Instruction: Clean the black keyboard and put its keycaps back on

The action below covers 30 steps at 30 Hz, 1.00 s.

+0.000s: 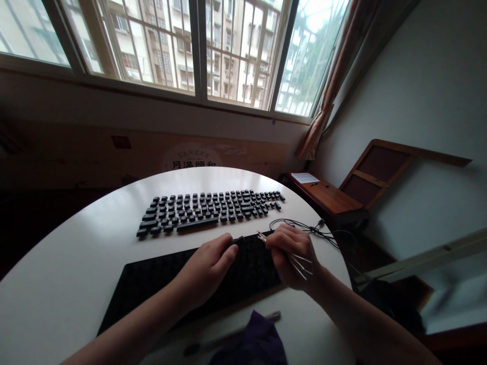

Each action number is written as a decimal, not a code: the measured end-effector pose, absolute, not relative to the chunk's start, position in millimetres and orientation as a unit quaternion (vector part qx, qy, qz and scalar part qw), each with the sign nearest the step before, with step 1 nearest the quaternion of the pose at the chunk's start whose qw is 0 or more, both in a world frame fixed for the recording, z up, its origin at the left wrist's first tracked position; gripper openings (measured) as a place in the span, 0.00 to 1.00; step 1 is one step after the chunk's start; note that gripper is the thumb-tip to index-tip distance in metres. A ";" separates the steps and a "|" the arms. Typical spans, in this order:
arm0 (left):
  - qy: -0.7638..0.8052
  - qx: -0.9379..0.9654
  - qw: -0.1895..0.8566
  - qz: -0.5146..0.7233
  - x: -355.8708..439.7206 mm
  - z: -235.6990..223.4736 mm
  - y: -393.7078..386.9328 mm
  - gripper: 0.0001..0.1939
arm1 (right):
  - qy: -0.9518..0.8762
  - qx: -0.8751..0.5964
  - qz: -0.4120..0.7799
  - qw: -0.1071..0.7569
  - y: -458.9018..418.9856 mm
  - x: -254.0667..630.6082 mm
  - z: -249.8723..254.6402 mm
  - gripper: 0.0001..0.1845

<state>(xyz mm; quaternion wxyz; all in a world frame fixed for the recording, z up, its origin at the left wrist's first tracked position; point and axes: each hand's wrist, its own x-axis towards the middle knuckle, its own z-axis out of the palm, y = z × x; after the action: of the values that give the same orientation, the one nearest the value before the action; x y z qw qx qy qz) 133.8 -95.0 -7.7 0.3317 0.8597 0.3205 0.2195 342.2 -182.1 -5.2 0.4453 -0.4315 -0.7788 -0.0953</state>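
Several black keycaps are laid out in rows on the white round table. In front of them lies a black keyboard base, its middle partly hidden by my hands. My left hand pinches a small black piece that looks like a keycap between thumb and finger. Thin metal wires run through my right hand, which is closed around them; their bent tips stick out toward the left hand. Both hands are over the keyboard base, a short gap apart.
A black cable lies coiled near the table's right edge. Closer to me are a purple cloth and a long slim tool partly under it. A wooden bench with a paper sheet stands beyond the table's right side.
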 end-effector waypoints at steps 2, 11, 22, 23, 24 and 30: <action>0.314 0.867 0.320 0.218 132.8 -6.8 -95.0 0.18 | -0.767 -0.449 -0.107 0.446 -181.6 343.8 -2.5 0.07; 0.276 0.893 0.275 0.225 131.4 -11.2 -95.0 0.17 | -0.829 -0.399 -0.143 0.365 -171.7 340.5 -5.5 0.19; 0.251 0.886 0.321 0.219 130.9 -10.6 -95.8 0.18 | -0.849 -0.409 -0.144 0.303 -161.8 342.8 -0.5 0.11; 0.250 0.885 0.325 0.221 130.9 -10.7 -95.7 0.18 | -0.852 -0.408 -0.142 0.297 -159.7 343.4 2.2 0.10; 0.249 0.883 0.329 0.222 130.8 -10.8 -95.5 0.18 | -0.856 -0.405 -0.139 0.291 -157.4 344.1 5.5 0.10; 0.251 0.875 0.347 0.223 129.7 -11.2 -93.0 0.16 | -0.898 -0.361 -0.130 0.216 -143.2 342.3 29.3 0.09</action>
<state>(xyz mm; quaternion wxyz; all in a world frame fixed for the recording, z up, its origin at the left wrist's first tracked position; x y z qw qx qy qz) 129.7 -93.0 -11.2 0.3472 0.8755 0.2512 0.2234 342.3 -143.2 29.3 0.2162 -0.3610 -0.8979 -0.1298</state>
